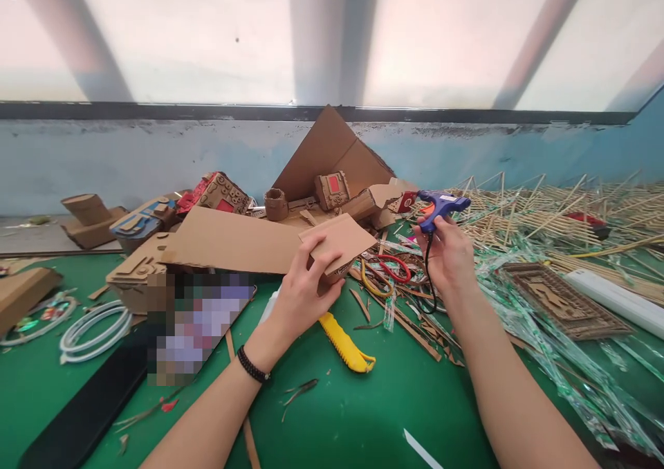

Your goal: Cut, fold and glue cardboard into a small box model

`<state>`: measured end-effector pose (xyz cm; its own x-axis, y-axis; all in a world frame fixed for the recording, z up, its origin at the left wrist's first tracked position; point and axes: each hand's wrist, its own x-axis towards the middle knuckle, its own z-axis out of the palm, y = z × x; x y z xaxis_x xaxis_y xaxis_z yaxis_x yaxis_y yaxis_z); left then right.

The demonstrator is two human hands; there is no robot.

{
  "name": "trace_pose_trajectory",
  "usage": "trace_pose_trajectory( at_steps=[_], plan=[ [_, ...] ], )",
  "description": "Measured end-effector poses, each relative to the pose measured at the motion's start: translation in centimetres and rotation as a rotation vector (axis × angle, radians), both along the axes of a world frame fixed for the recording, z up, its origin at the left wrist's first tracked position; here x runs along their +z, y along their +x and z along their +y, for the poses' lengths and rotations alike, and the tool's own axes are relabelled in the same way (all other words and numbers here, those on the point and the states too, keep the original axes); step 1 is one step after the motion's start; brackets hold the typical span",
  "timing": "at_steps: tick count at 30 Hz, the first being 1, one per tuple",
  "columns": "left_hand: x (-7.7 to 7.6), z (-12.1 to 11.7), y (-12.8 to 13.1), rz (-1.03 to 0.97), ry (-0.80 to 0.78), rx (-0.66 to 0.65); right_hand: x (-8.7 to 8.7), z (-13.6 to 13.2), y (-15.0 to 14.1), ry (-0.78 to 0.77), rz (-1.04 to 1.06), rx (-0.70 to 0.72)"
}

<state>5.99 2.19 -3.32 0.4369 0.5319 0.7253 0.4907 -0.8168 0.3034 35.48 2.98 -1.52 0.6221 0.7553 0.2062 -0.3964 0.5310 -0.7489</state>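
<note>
My left hand [306,282], with a dark beaded bracelet at the wrist, grips a small cardboard box [345,237] from above and the near side. Its underside is partly hidden by my fingers. In my right hand [450,258] is a blue hot glue gun [440,205], held by its handle, with a black cord hanging below. The gun's nozzle points left, apart from the box. Just under my left hand lies a yellow utility knife [348,344] on the green table [394,393]. A long flat cardboard sheet [238,239] extends behind the box to the left.
Cardboard models [223,192] stand along the wall. Red-handled scissors [394,268] lie among scraps mid-table. Thin wooden sticks [519,206] and clear plastic wrappers [519,317] cover the right side. At left are a phone-like screen [207,330] and a coil of white tubing [96,330].
</note>
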Motion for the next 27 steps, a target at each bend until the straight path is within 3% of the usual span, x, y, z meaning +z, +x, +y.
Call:
trace_pose_trajectory(
  at_steps=[9, 14, 20, 27],
  plan=[
    [-0.3, -0.3, 0.1, 0.017, -0.025, -0.002, 0.8, -0.7, -2.0, 0.017, -0.136, -0.05],
    [-0.2, -0.2, 0.0, 0.005, -0.037, -0.025, 1.1, -1.2, -2.9, -0.004, -0.117, 0.009],
    [-0.2, -0.2, -0.1, 0.009, -0.049, -0.091, 0.4, -0.7, -2.5, -0.059, 0.075, 0.159],
    [-0.1, 0.0, -0.4, -0.007, -0.066, -0.059, -0.1, -0.6, -3.1, -0.056, 0.093, 0.273]
  ],
)
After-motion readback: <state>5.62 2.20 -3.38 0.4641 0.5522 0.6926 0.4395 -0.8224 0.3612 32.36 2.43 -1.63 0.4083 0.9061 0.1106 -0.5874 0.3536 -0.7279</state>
